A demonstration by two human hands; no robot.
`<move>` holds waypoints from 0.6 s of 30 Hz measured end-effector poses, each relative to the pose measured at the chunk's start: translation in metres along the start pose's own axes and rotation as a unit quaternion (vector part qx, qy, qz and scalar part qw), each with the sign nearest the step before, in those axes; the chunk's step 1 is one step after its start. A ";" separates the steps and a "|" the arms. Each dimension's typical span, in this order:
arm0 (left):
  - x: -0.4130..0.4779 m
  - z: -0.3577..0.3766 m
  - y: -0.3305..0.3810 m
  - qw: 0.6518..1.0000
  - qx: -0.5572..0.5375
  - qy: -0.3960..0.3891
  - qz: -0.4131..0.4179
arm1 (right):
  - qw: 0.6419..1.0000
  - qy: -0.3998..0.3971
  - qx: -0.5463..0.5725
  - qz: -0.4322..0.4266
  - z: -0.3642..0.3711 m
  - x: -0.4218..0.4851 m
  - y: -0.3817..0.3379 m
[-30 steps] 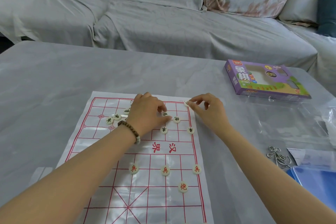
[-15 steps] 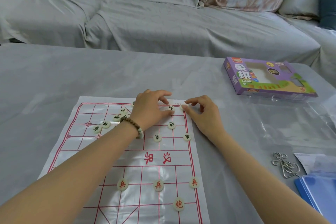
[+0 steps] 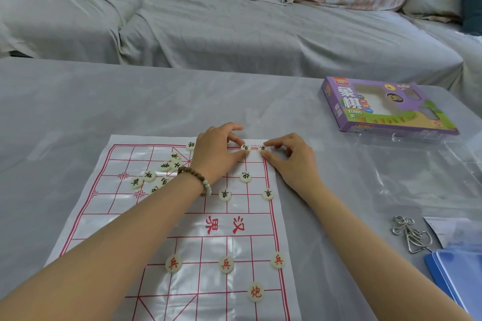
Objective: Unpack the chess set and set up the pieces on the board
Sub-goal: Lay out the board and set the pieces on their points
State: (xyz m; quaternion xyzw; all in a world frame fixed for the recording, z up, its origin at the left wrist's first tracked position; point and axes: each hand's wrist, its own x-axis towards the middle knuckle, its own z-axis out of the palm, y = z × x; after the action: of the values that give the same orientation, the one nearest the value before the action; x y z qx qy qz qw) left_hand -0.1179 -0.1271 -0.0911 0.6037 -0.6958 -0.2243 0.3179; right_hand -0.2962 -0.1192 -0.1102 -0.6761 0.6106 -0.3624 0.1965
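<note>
Head view: our left hand and right hand meet at the far edge of the board, which lies flat on the grey-covered surface. Our left thumb and forefinger are clamped on a black-lettered piece on the back line. The right fingers are clamped on the corner piece just beside it. Three more black pieces stand on crossings nearer us. A loose cluster lies left of our wrist, partly hidden by the forearm. Three red soldiers and a red cannon stand on the near half. The purple box lies well off to the right, a clear tray before it and a wire puzzle nearer us.
</note>
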 end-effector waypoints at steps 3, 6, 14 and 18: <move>0.000 0.000 0.000 1.000 0.002 -0.005 -0.002 | 1.000 -0.001 -0.001 0.001 0.000 0.000 0.000; 0.000 0.001 -0.002 1.000 -0.002 -0.003 -0.005 | 1.000 -0.005 0.000 0.005 -0.001 0.000 -0.001; -0.014 -0.046 -0.010 1.000 -0.001 0.017 0.010 | 0.998 0.001 0.050 0.025 -0.011 -0.007 -0.010; -0.034 -0.104 -0.040 0.998 0.008 0.059 0.005 | 0.996 0.003 0.088 0.028 -0.008 -0.013 -0.030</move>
State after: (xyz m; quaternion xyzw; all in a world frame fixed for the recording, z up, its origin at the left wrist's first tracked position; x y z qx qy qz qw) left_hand -0.0132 -0.0934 -0.0523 0.6152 -0.6802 -0.1813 0.3551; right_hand -0.2814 -0.0998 -0.0874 -0.6374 0.5958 -0.4114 0.2637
